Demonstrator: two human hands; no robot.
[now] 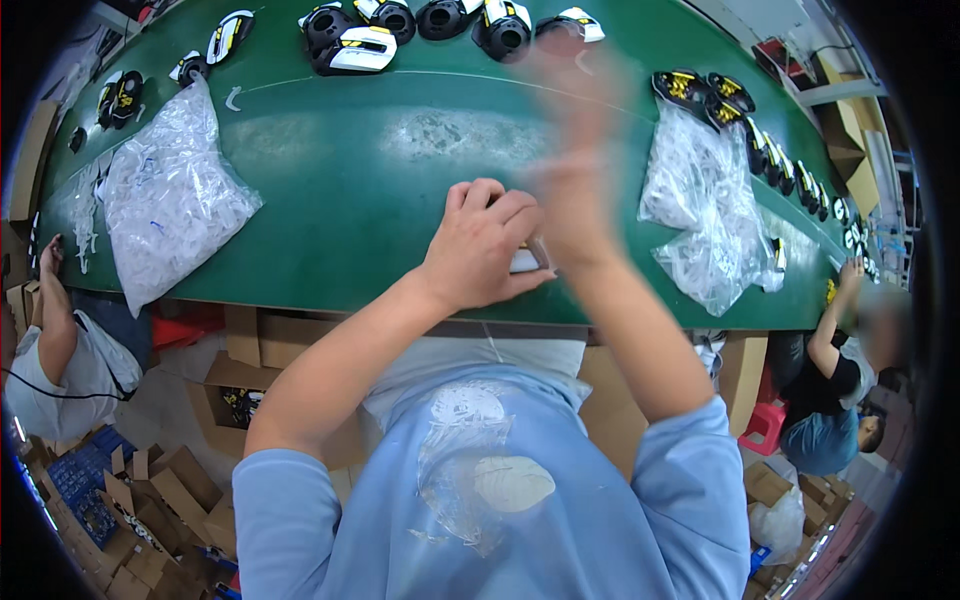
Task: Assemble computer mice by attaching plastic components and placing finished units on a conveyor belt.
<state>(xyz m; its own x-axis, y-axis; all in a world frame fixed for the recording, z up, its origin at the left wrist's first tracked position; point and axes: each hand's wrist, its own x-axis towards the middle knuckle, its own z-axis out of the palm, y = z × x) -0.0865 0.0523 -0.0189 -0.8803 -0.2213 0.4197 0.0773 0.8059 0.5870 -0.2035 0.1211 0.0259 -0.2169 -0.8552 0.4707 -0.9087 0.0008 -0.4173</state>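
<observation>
Near the front edge of the table, my left hand (488,245) is closed over a small part (524,261) with a white, dark-edged face. Most of that part is hidden under my fingers. My right hand (575,110) stretches past it toward the far side, smeared by motion, so its fingers cannot be made out. Beyond it are black-and-white plastic housings with yellow marks, among them a white-topped one (357,50) and one (503,32) with a round dark opening. Another white-and-black housing (570,22) is just past my right hand.
Clear plastic bags of translucent pieces lie left (175,195) and right (690,195) on the green table (350,150). More housings (790,170) line the right edge. Co-workers sit at left (70,350) and right (840,370). An open carton (225,395) stands below the table.
</observation>
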